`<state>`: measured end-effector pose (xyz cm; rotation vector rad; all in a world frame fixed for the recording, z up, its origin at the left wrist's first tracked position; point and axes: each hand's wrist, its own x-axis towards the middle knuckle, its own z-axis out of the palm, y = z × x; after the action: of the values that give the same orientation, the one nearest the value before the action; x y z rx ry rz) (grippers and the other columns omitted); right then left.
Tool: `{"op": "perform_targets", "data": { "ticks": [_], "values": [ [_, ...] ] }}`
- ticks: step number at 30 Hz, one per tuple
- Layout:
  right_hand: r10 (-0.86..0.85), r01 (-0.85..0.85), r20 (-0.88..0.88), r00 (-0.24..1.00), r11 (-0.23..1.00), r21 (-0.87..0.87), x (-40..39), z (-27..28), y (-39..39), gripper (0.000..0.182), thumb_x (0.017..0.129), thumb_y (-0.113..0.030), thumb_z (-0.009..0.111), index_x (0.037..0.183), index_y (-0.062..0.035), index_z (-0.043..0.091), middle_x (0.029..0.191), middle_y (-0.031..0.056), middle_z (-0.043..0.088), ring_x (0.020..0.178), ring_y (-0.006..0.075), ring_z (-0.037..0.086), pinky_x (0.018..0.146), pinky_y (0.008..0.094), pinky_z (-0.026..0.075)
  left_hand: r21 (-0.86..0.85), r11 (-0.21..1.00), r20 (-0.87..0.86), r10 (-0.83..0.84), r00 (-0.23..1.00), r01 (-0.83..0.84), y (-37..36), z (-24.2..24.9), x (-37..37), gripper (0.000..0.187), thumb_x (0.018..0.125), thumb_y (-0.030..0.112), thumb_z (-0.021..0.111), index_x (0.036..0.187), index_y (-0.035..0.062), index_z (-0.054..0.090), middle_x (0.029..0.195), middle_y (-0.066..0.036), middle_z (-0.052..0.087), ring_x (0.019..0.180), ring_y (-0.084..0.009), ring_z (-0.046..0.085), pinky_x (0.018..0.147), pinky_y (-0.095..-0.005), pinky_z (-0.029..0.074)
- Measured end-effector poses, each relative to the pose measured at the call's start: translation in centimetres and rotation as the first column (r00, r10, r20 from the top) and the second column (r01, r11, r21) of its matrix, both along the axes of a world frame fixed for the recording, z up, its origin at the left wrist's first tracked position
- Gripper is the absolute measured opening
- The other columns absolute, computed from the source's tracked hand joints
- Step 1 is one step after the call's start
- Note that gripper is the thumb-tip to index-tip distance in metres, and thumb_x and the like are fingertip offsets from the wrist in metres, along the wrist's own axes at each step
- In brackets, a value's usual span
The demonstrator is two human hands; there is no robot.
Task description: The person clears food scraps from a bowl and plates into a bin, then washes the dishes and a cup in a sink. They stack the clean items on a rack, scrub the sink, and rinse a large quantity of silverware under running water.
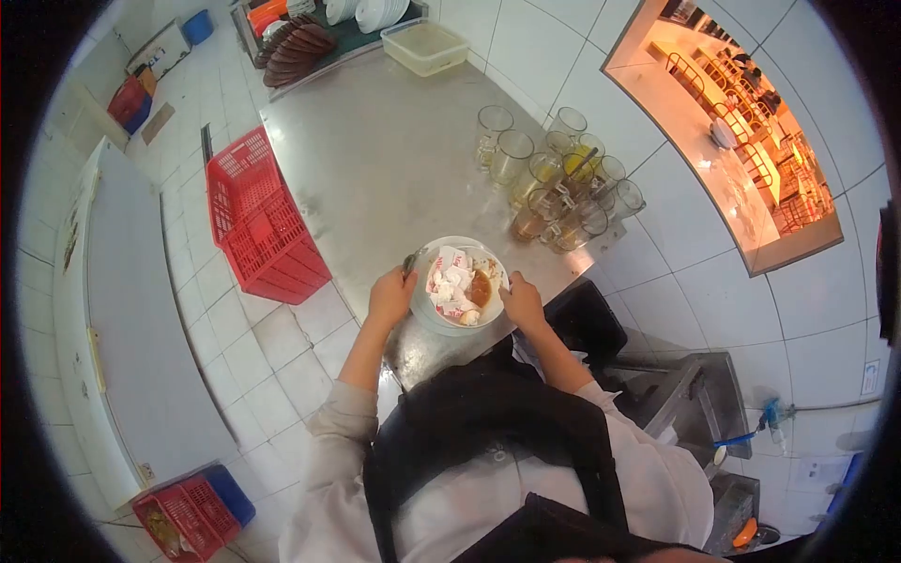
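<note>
A white bowl (432,317) is held level between my two hands, over the near edge of the steel table. Inside it are crumpled paper napkins (452,280) with red print and some brown sauce (481,289). My left hand (391,296) is closed at the bowl's left rim, where a dark utensil handle (409,264) sticks up by the fingers. On the opposite side, my right hand (522,303) grips the right rim. Glass mugs (511,155) stand in a group beyond the right hand, several with leftover drink in them.
A steel table (375,159) runs ahead, with a plastic tub (425,49), dark stacked dishes (296,52) and white bowls (375,11) at its far end. Left of it sits a red crate (267,225). A sink (704,403) lies at right, below a serving window (741,141).
</note>
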<state>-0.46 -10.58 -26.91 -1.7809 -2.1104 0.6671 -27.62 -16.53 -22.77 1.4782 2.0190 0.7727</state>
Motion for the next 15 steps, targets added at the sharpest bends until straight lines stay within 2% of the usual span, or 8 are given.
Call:
{"op": "perform_targets", "data": {
  "ticks": [1,3,6,10,13,15],
  "values": [
    [-0.001,0.001,-0.005,1.0,1.0,0.005,-0.3,0.8,-0.2,0.03,0.083,-0.024,0.061,0.099,-0.0002,0.052,0.078,0.0222,0.062,0.075,0.0396,0.062,0.067,0.0464,0.048,0.005,1.0,-0.005,-0.001,1.0,0.001,0.3,-0.8,0.1,0.036,0.091,0.033,0.048,0.089,-0.0004,0.061,0.081,-0.02,0.064,0.08,-0.0378,0.062,0.07,-0.0471,0.046],
    [0.017,-0.019,0.064,0.998,0.999,0.036,-0.7,2.2,-0.8,0.028,0.084,-0.02,0.058,0.101,0.0,0.049,0.077,0.0247,0.062,0.076,0.0427,0.061,0.067,0.0505,0.047,-0.127,0.991,-0.053,-0.049,0.997,0.042,0.9,-1.7,1.2,0.036,0.088,0.037,0.052,0.089,0.0029,0.063,0.083,-0.018,0.066,0.082,-0.0359,0.063,0.073,-0.0467,0.048],
    [-0.021,0.016,0.072,0.997,0.998,0.065,-1.2,2.0,-1.3,0.028,0.085,-0.018,0.056,0.104,-0.0002,0.048,0.076,0.026,0.061,0.076,0.0439,0.061,0.067,0.0528,0.046,-0.146,0.987,-0.149,-0.089,0.985,0.067,1.4,-1.1,2.3,0.035,0.085,0.039,0.055,0.089,0.0054,0.065,0.085,-0.016,0.067,0.083,-0.034,0.064,0.072,-0.0447,0.049],
    [0.012,-0.014,0.047,0.999,0.998,0.061,-1.2,1.8,-1.4,0.029,0.085,-0.018,0.056,0.106,-0.0008,0.047,0.077,0.0261,0.062,0.076,0.0438,0.061,0.067,0.0525,0.047,-0.212,0.974,-0.266,-0.133,0.955,0.076,1.8,-0.8,2.8,0.028,0.081,0.034,0.057,0.09,0.0092,0.069,0.088,-0.014,0.068,0.084,-0.0321,0.066,0.073,-0.0439,0.051],
    [-0.037,0.032,0.061,0.997,0.997,0.069,-1.3,1.3,-1.3,0.028,0.086,-0.018,0.055,0.106,-0.0012,0.048,0.077,0.0251,0.062,0.076,0.0439,0.061,0.067,0.0526,0.047,-0.271,0.96,-0.299,-0.15,0.942,0.067,2.4,-0.8,3.2,0.031,0.082,0.035,0.055,0.091,0.009,0.07,0.088,-0.015,0.068,0.085,-0.0317,0.066,0.074,-0.0446,0.051],
    [-0.038,0.041,-0.024,0.999,0.99,0.137,-1.0,0.7,-1.4,0.026,0.084,-0.016,0.058,0.104,-0.002,0.049,0.076,0.0239,0.062,0.075,0.0428,0.061,0.066,0.0505,0.047,-0.294,0.953,-0.323,-0.165,0.932,0.067,2.3,-0.6,3.1,0.033,0.082,0.037,0.054,0.09,0.0084,0.07,0.088,-0.016,0.068,0.085,-0.032,0.066,0.075,-0.0446,0.051]
  ]
}}
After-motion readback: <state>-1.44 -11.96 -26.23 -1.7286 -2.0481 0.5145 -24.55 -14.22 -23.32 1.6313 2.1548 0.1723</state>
